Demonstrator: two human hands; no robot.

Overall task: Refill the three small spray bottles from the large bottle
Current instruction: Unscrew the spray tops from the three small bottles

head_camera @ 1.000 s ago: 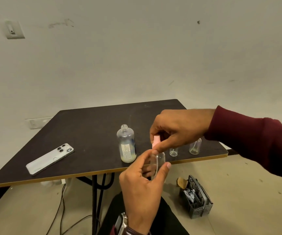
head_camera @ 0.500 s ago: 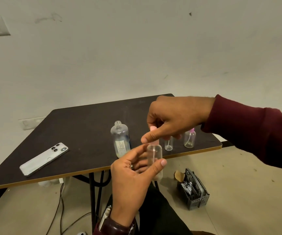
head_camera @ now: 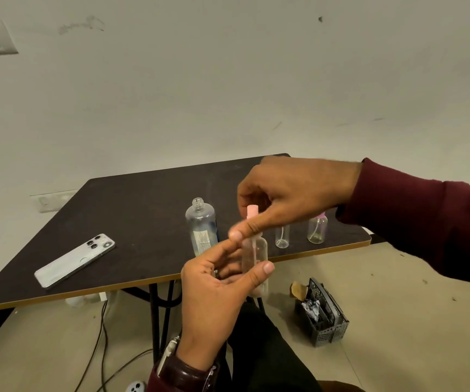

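Just past the near edge of the table (head_camera: 143,284), my left hand (head_camera: 217,295) wraps thumb and fingers round a small spray bottle (head_camera: 255,256), upright in the air. My right hand (head_camera: 290,193) pinches its pink spray head (head_camera: 252,212) at the neck; I judge I'm turning it, though whether on or off I cannot tell. Behind on the table stand the large bottle (head_camera: 201,226), uncapped, and two more small bottles (head_camera: 282,236) and (head_camera: 317,229). Next calls for a steady twist, keeping the bottle vertical so nothing spills.
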